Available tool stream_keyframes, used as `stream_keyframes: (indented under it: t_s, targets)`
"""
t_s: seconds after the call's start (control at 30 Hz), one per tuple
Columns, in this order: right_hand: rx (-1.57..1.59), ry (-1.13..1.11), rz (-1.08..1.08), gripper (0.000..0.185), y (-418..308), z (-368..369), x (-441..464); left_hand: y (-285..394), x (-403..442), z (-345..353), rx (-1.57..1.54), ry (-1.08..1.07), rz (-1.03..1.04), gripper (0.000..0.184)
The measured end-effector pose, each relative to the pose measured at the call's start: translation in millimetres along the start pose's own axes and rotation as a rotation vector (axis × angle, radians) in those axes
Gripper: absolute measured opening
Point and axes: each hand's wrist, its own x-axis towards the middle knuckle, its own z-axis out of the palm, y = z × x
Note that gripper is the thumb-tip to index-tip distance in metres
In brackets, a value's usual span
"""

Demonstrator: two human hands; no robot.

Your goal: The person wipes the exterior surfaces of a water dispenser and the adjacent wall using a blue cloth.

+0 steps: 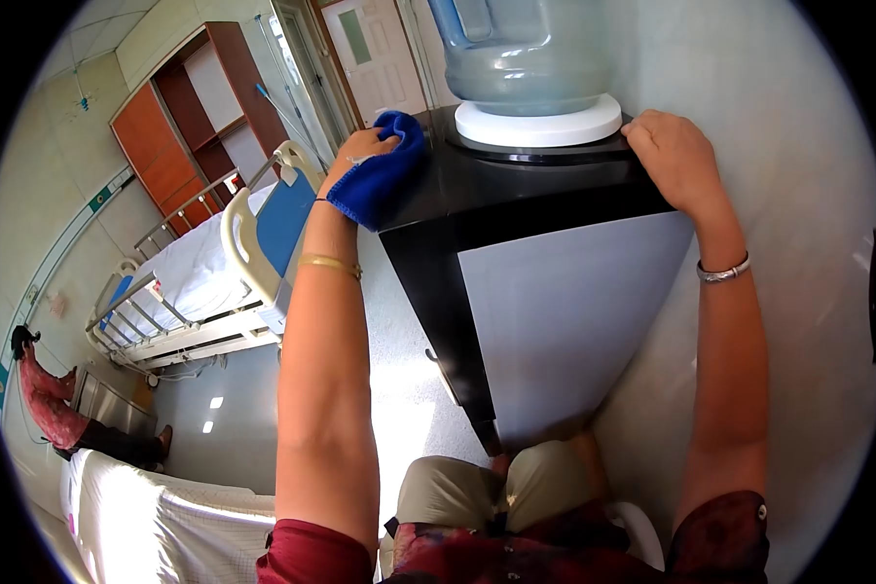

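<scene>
My left hand (362, 148) is closed on a blue cloth (384, 180), at the left edge of a water dispenser's black top. Part of the cloth hangs over my wrist and the dispenser's corner. On the opposite edge, my right hand (674, 161) curls its fingers over the rim, close to the white collar (540, 125) under the bottle. The fingertips there are partly hidden. The dispenser (565, 321) stands upright between my arms, its grey side panel facing me. A clear bluish water bottle (530, 63) sits on top, cut off by the frame's upper edge.
A hospital bed (204, 263) with side rails stands to the left, before a brown wardrobe (180, 107). Another person (58, 399) bends by a metal cabinet (112, 401). A white-covered bed (165, 521) is at lower left. A pale wall (798, 292) runs close on the right.
</scene>
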Motion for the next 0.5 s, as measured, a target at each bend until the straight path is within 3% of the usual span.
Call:
stream_keyframes:
  t_s: [0.1,0.17,0.2,0.37,0.43,0.5]
  targets:
    - [0.013,0.056,-0.037,0.033,0,1,0,-7,-15,0,-0.093,0.078,0.119,0.023]
    - [-0.015,0.027,0.012,0.033,1,2,1,-2,-31,0,-0.583,0.094,-0.207,0.027]
    - [-0.049,-0.001,0.058,0.034,1,2,1,-12,-37,3,-0.669,0.112,-0.061,0.031]
    - [-0.034,0.005,0.022,0.034,-2,0,0,2,-92,-1,-0.827,0.174,0.038,0.030]
    - [-0.016,0.014,0.006,0.034,-3,-1,-1,19,-115,-2,-0.964,0.165,-0.153,0.025]
    - [-0.020,0.017,0.000,0.034,-3,-2,-2,22,-127,14,-0.810,0.330,-0.029,0.024]
